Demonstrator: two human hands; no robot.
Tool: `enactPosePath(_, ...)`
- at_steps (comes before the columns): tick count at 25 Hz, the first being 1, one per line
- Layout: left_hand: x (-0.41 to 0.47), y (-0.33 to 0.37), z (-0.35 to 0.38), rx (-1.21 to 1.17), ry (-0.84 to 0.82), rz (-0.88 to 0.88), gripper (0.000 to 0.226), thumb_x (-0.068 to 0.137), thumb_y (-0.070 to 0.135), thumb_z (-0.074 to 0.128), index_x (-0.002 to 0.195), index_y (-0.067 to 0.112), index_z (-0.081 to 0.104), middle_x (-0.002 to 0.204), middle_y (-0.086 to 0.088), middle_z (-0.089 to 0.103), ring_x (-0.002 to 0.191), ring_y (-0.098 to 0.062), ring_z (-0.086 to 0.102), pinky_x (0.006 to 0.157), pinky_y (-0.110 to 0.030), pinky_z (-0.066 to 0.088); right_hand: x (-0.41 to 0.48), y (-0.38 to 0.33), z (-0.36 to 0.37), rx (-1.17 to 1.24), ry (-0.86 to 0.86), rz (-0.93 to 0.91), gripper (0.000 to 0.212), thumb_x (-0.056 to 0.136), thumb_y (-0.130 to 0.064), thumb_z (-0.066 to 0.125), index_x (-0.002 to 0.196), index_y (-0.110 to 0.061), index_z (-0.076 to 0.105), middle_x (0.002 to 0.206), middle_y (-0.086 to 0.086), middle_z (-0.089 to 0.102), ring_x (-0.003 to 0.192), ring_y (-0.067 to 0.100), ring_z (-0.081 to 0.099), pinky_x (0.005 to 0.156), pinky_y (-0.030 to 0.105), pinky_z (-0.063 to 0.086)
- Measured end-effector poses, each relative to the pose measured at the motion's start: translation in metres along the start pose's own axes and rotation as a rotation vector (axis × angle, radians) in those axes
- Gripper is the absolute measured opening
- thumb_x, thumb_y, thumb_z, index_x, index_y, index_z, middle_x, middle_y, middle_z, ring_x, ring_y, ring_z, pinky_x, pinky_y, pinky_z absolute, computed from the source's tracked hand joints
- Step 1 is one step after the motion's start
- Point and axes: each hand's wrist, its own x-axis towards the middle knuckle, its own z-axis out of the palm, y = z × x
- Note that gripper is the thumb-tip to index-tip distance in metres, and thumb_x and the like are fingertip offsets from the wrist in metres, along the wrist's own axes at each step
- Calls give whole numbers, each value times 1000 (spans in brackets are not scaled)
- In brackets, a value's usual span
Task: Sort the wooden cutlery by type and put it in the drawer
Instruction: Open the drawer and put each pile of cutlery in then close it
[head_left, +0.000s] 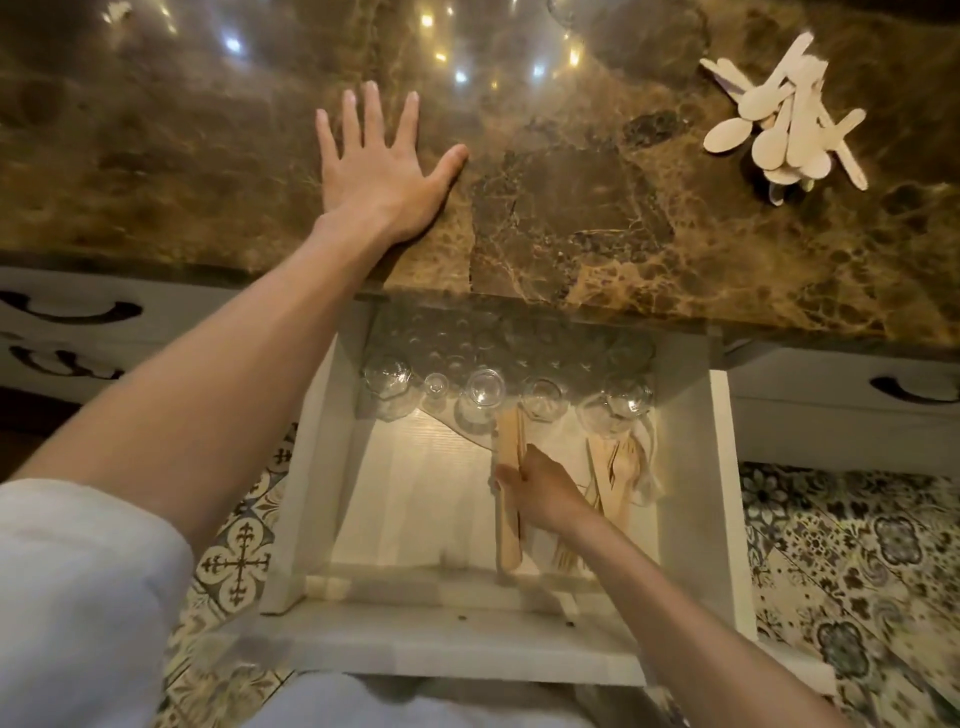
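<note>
On the far left, I am seeing a pale, soft sleeve (78, 587) running up into a bare forearm. My left hand (382, 171) is lying flat on the bench (571, 208), fingers spread wide, holding nothing. The bench is glossy brown marble, veined and mottled, with small light reflections glinting along its far side.

Below its edge, the white drawer (724, 493) is standing pulled out, its smooth painted walls boxing in a pale, ribbed liner. A row of small clear glass cups (485, 387) is sitting along the back, round and shiny. My right hand (540, 491) is reaching into the drawer, fingers curled around a bundle of flat wooden knives (508, 467) lying lengthwise just right of centre. Just beside it on the right, the wooden forks (618, 473) are lying in a loose pile, tines pointing various ways, partly on crinkled clear wrap.

On the far right of the bench, the wooden spoons (784, 114) are lying in a jumbled heap, pale and matte, with oval bowls and flat rounded handles crossing one another. Patterned floor tiles (857, 561) are showing under the drawer.
</note>
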Motion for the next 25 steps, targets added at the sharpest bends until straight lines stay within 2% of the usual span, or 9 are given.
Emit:
enactPosePath(3, 0, 0, 0, 7, 18, 5, 81, 83, 74, 5, 149, 26, 3, 157, -12, -5, 143, -28, -8, 113, -48, -9, 16, 2, 9, 236, -117, 104, 24, 96, -18, 44, 97, 2, 57, 74, 10, 58, 60, 24, 54, 57, 32, 46)
enactPosePath(5, 0, 0, 1, 5, 21, 6, 81, 83, 73, 5, 149, 26, 3, 157, -12, -5, 143, -28, -8, 113, -48, -9, 24, 1, 15, 258, -132, 143, 19, 95, -20, 46, 91, -2, 54, 68, 11, 55, 55, 23, 52, 57, 33, 44)
enactPosePath(8, 1, -1, 1, 1, 19, -2, 81, 83, 74, 6, 149, 27, 4, 157, -12, -5, 143, -28, -9, 113, -49, -9, 32, -3, 23, -6, -15, 124, 22, 90, -29, 52, 88, -7, 53, 83, 16, 66, 78, 30, 64, 76, 36, 51)
enactPosePath(10, 1, 0, 0, 5, 15, -4, 81, 83, 74, 6, 149, 27, 4, 157, -12, -5, 143, -27, -9, 113, -49, -9, 33, -4, 24, -145, 55, 91, 23, 88, -31, 51, 83, -9, 55, 89, 13, 70, 86, 29, 66, 73, 30, 49)
enactPosePath(13, 0, 3, -1, 5, 9, -3, 82, 83, 74, 5, 149, 27, 4, 157, -12, -5, 143, -28, -9, 113, -50, -9, 34, -1, 24, -226, 98, 72, 29, 88, -32, 50, 68, -11, 51, 80, 10, 66, 85, 29, 66, 65, 29, 45)
enactPosePath(17, -1, 3, -3, 5, -4, -14, 81, 83, 74, 6, 149, 27, 3, 157, -12, -5, 143, -27, -9, 113, -49, -9, 28, -1, 19, -325, 170, 51, 41, 90, -46, 48, 87, -7, 62, 93, 10, 68, 89, 29, 64, 71, 31, 49)
enactPosePath(20, -1, 5, -4, -1, -8, -5, 80, 83, 74, 6, 149, 27, 2, 157, -11, -5, 143, -26, -9, 114, -48, -9, 13, -12, 1, -337, 78, 90, 51, 90, -51, 43, 91, -6, 67, 92, 8, 71, 84, 26, 67, 77, 32, 54)
enactPosePath(23, -1, 3, -3, 2, 2, -4, 80, 83, 74, 5, 149, 28, 3, 157, -10, -4, 143, -25, -8, 113, -47, -9, -20, -29, -43, -362, 9, 33, 52, 89, -53, 44, 74, -8, 64, 74, 8, 72, 62, 19, 68, 61, 25, 53)
enactPosePath(25, -2, 1, -2, 8, 22, -4, 80, 84, 74, 6, 149, 27, 5, 157, -11, -2, 143, -25, -7, 113, -47, -8, -45, -41, -92, -239, 10, -60, 54, 86, -60, 48, 74, -10, 66, 63, 1, 72, 49, 12, 66, 49, 23, 50)
